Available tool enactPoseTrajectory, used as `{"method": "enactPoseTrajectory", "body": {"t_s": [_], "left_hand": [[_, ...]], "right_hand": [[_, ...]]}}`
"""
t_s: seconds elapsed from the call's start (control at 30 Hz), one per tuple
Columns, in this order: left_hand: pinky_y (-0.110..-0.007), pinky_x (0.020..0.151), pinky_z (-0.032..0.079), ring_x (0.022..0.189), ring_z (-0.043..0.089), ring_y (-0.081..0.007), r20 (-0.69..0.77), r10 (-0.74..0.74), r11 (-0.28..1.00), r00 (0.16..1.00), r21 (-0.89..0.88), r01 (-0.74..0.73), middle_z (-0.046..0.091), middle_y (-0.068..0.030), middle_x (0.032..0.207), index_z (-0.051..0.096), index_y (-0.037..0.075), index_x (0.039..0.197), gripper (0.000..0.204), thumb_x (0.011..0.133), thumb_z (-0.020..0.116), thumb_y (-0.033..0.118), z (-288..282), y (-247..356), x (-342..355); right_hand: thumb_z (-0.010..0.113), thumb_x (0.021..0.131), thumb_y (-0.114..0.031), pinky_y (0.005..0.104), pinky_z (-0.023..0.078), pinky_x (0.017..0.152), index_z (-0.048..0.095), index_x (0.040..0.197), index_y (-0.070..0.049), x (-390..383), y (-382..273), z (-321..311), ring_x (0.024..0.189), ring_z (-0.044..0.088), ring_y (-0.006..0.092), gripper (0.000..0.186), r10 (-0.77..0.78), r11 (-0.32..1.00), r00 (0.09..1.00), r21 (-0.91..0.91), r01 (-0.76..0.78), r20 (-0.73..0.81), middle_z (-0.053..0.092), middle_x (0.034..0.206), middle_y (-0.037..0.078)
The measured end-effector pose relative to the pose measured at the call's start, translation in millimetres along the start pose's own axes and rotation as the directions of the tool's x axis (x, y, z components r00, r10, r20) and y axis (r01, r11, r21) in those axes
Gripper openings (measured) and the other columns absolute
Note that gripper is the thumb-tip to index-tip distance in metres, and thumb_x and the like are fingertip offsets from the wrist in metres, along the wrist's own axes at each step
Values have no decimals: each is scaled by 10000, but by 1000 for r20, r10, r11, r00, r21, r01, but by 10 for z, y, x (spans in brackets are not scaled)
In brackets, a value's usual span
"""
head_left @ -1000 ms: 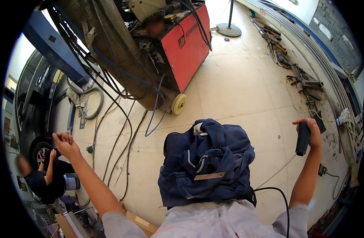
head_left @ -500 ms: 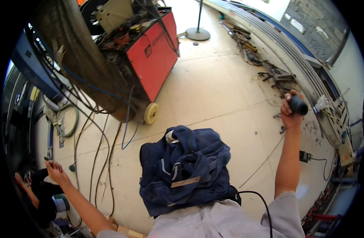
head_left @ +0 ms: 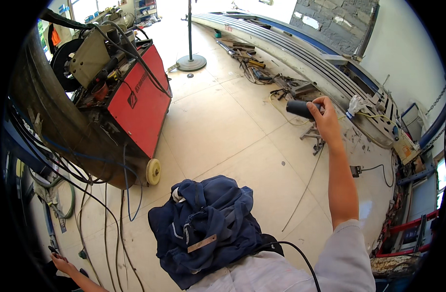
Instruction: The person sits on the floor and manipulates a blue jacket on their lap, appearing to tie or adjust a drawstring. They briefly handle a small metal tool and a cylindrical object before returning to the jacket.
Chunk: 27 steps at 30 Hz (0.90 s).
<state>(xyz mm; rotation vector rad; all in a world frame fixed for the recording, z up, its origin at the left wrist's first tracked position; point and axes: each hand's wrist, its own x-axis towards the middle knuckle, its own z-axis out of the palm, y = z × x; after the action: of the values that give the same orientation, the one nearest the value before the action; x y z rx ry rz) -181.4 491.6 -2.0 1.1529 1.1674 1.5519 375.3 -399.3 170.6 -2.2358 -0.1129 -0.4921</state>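
Observation:
My right hand (head_left: pixel 326 121) is raised out in front at the right, its fingers closed round one end of a black cylinder (head_left: pixel 299 109) with a rounded tip. Low at the left edge is my left hand (head_left: pixel 62 265), fingers drawn together. A small dark thing (head_left: pixel 52 249) shows at its fingertips, too small to name. Across my lap lies a crumpled dark blue garment (head_left: pixel 218 209), with a flat, narrow brownish strip (head_left: pixel 202 243) resting on it. Neither hand touches the garment.
A red machine (head_left: pixel 140 97) on wheels stands at the left beside a thick brown column (head_left: pixel 47 117). Cables (head_left: pixel 106 209) trail over the floor. Tools and metal parts (head_left: pixel 254 65) lie along a long ribbed metal ramp (head_left: pixel 281 53). A round-based stand (head_left: pixel 191 63) is farther off.
The view has swung to the right. The black cylinder has turned and now points left in my right hand. My left hand sits lower in the picture, near the edge.

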Motion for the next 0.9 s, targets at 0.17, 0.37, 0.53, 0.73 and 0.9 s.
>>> {"method": "enactPoseTrajectory", "body": {"t_s": [0.17,0.37,0.53,0.73,0.9], "left_hand": [[-341,730,471,897,606,-191,617,-18,469,787,701,-538,620,-66,1006,604,67,1189,354,946,667,316,-140,-123,-77],[-463,1159,309,1408,425,-348,829,432,196,356,299,-934,490,-164,1504,427,50,1506,689,897,696,226,1607,1285,-2582],[-426,1151,345,1353,480,-351,945,326,796,-3,-277,-538,539,-174,1433,523,21,1406,624,855,746,211,2637,1818,-4868],[-467,949,482,1096,632,-383,913,178,888,-366,-310,-340,680,-176,1169,491,97,1429,698,814,799,218,3180,1786,-6223],[-349,623,456,639,597,-272,930,189,938,-314,-266,-224,612,-124,703,602,24,857,373,1087,448,274,3222,1575,-6362]], "right_hand": [[603,1027,-395,240,502,539,578,1128,-63,103,158,244,675,633,131,348,87,633,994,767,-108,69,654,933,73],[605,1022,-414,260,493,579,586,1127,-66,-146,-192,286,704,629,139,364,26,673,985,726,-143,170,649,925,69],[640,1004,-382,264,489,604,584,1148,-58,-417,-474,464,750,600,124,358,-68,643,953,743,-184,295,635,957,63],[799,833,-512,312,526,843,542,1227,-50,-753,-629,628,1009,643,177,659,-327,476,824,834,-279,463,673,1132,122],[710,913,-430,365,569,875,547,1306,-13,-1288,-5,889,1057,637,231,596,-300,143,782,836,-529,546,614,1247,192]]}}
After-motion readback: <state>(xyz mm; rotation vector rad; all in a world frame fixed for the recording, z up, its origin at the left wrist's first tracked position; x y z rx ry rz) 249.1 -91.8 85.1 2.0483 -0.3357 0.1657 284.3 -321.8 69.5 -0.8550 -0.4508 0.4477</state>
